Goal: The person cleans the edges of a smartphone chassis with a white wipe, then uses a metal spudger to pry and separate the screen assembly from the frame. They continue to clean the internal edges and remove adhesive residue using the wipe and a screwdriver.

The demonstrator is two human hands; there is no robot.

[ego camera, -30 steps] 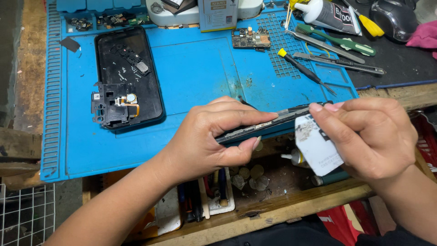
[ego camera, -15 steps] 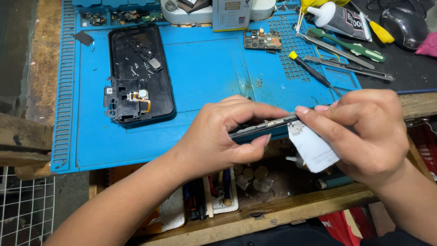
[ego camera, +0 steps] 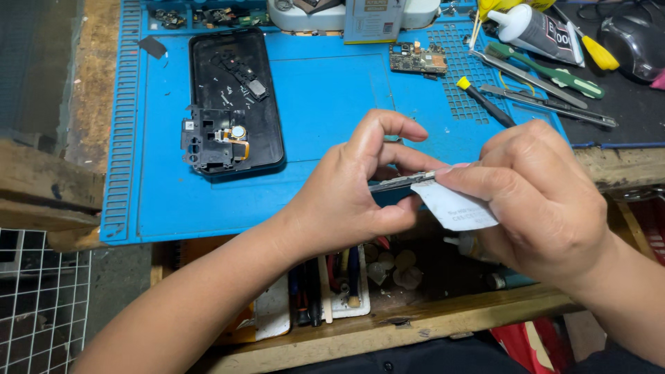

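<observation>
- Left hand grips a thin dark flat phone part, held edge-on; thumb and fingers clamped on it, index finger arched above.
- Right hand meets it from the right, fingers closed, pinching a small white plastic card against the part's right end.
- Card hangs just below the right fingertips, touching the part's edge.
- Both hands hover over the near edge of the blue silicone work mat, above an open wooden drawer of small tools.
- Beyond and left of the left hand: a black phone back housing lies flat on the mat; a black inner frame piece with a round gold component sits on its near end.
- Beyond the hands, far side of the mat: a small green circuit board.
- Beyond the right hand: a black-shafted screwdriver with yellow tip, metal tweezers, a green-handled screwdriver, a white glue tube with dark label.
- Well left of the left forearm: a white wire grid, low down.
</observation>
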